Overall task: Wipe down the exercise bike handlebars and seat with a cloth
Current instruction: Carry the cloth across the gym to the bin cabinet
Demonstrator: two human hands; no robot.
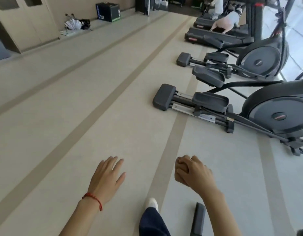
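Note:
My left hand (107,178) hovers over the pale gym floor at the bottom centre, palm down, fingers spread, with a red string on the wrist. To its right, my right hand (191,170) is curled into a fist with nothing showing in it. No cloth is in view, and no handlebars or seat either. A dark machine foot (199,218) pokes in at the bottom edge beside my leg (152,220). Whether it belongs to the exercise bike I cannot tell.
Two black elliptical trainers (273,114) (259,60) line the right side, with treadmills (215,36) behind them. Two people crouch at the far treadmills (227,24). A black plyo box (108,11) and loose items (75,24) sit by the left wall. Beige doors (24,23) stand far left.

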